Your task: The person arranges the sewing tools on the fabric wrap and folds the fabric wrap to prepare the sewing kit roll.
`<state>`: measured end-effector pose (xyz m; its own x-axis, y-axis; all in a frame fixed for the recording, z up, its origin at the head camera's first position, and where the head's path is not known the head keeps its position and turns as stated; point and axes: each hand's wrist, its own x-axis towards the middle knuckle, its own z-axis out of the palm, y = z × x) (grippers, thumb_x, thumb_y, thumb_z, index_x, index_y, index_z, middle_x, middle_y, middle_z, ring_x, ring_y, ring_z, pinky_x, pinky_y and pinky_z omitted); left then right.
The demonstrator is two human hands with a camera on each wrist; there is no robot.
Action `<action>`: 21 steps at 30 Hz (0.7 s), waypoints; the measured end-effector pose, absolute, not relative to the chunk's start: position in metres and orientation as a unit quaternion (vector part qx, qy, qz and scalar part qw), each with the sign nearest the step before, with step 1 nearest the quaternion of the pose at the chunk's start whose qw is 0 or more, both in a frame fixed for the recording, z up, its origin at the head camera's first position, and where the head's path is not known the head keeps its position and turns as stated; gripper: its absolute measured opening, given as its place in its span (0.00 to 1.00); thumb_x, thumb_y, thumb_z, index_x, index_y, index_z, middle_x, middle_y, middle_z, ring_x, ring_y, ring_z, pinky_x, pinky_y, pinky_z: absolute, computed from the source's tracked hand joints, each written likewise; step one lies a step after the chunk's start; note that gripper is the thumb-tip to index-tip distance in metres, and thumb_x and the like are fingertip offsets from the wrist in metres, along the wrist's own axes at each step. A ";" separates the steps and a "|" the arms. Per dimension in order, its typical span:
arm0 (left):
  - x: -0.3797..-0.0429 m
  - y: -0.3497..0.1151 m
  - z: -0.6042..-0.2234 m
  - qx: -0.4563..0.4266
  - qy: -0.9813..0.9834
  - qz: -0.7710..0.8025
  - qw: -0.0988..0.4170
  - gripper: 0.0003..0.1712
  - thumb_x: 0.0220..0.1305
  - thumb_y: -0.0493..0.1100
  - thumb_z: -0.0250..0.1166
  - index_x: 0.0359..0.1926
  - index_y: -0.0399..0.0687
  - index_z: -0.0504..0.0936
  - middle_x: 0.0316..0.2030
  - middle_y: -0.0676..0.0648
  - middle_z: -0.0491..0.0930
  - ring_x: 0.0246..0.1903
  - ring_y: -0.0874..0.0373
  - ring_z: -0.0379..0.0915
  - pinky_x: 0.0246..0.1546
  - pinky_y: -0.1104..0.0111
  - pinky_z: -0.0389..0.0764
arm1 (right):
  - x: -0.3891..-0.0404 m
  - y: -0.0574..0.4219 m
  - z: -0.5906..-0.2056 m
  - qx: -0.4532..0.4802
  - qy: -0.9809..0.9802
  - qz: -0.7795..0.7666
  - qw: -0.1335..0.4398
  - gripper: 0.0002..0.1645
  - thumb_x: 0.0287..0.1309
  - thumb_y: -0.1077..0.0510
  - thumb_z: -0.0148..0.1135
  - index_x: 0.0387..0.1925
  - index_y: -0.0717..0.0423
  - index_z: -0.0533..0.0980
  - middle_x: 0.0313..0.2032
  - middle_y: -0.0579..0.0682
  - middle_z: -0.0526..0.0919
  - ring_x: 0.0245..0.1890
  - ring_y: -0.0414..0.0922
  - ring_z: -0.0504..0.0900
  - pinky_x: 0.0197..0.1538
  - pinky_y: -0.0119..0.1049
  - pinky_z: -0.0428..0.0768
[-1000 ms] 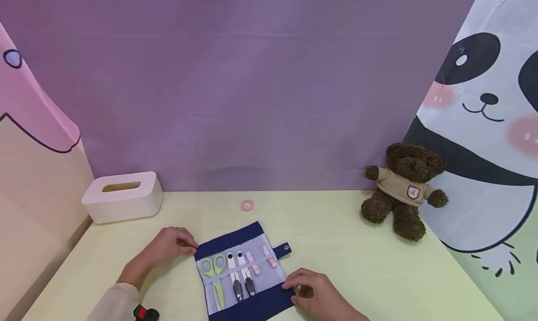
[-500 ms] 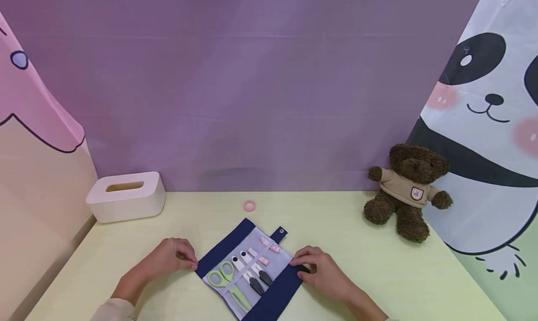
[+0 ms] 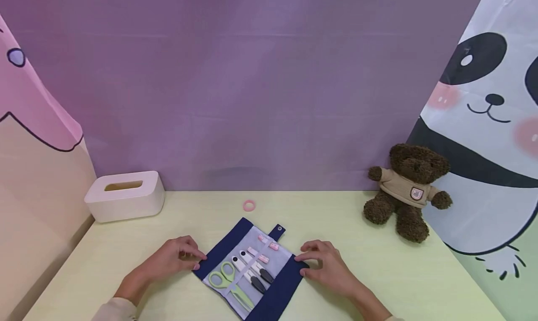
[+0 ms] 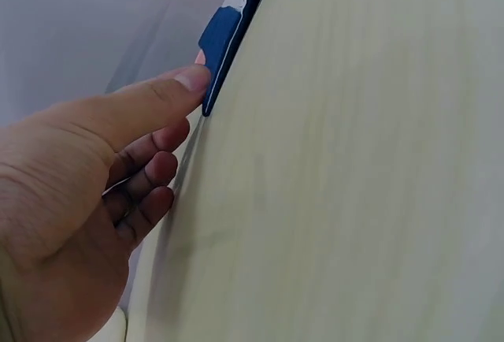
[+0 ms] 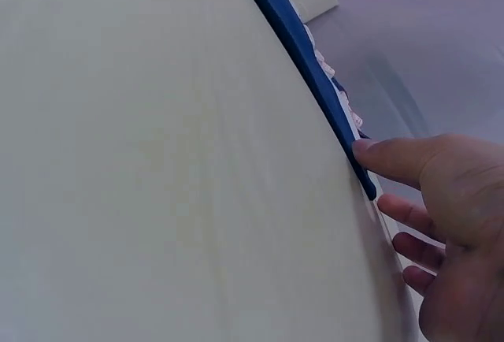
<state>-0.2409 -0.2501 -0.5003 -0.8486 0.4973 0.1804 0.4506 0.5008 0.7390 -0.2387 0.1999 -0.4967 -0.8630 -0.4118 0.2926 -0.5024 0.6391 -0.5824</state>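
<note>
An unfolded navy-and-lilac fabric tool pouch [image 3: 275, 290] lies aslant on the table. Under its elastic band sit green-handled scissors [image 3: 228, 275], two slim white tools [image 3: 251, 270] with dark ends and small pink patterned pieces [image 3: 262, 257]. My left hand [image 3: 170, 259] pinches the pouch's left corner, index finger over the navy border. In the left wrist view, the thumb [image 4: 193, 79] presses that corner, the other fingers bent below. At the opposite corner my right hand [image 3: 329, 269] holds the navy edge between thumb and index finger. Its other fingers are spread loosely in the right wrist view.
A snap tab [image 3: 277, 232] sticks out from the pouch's far side. Behind it lies a pink ring [image 3: 249, 205]. A white tissue box [image 3: 126, 209] stands back left, a brown teddy bear [image 3: 412, 190] back right. A purple cloth [image 3: 252, 87] hangs behind the pale table [image 3: 201, 209].
The pouch has turned counterclockwise, its right side swinging away from me. My right hand has moved up and right with it; the left has shifted slightly nearer me, its index finger now further over the border.
</note>
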 end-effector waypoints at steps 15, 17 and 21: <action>-0.221 -0.238 -0.500 0.292 0.883 0.368 0.002 0.13 0.51 0.48 0.82 0.39 0.58 0.91 0.41 0.60 0.82 0.45 0.70 0.75 0.52 0.71 0.78 | -0.282 0.201 -0.498 0.286 -0.888 0.360 0.021 0.14 0.59 0.61 0.73 0.48 0.51 0.88 0.64 0.61 0.79 0.72 0.70 0.63 0.71 0.73 0.61; -0.217 -0.235 -0.501 0.292 0.885 0.362 -0.005 0.13 0.50 0.48 0.82 0.38 0.60 0.90 0.42 0.61 0.82 0.46 0.69 0.75 0.53 0.70 0.78 | -0.289 0.201 -0.497 0.296 -0.883 0.364 0.006 0.14 0.61 0.63 0.72 0.49 0.53 0.87 0.65 0.63 0.77 0.73 0.71 0.62 0.71 0.73 0.60; -0.212 -0.229 -0.502 0.294 0.888 0.354 -0.010 0.13 0.51 0.50 0.82 0.38 0.62 0.89 0.42 0.61 0.82 0.46 0.69 0.75 0.53 0.70 0.78 | -0.301 0.202 -0.497 0.305 -0.882 0.359 -0.010 0.15 0.62 0.63 0.70 0.50 0.54 0.87 0.65 0.63 0.77 0.72 0.69 0.64 0.71 0.71 0.63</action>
<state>-0.2122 -0.2294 -0.5024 -0.8271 0.5144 0.2264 0.5290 0.5766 0.6226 -0.3007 0.2022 -0.4975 -0.8142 -0.5448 0.2007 -0.5302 0.5569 -0.6393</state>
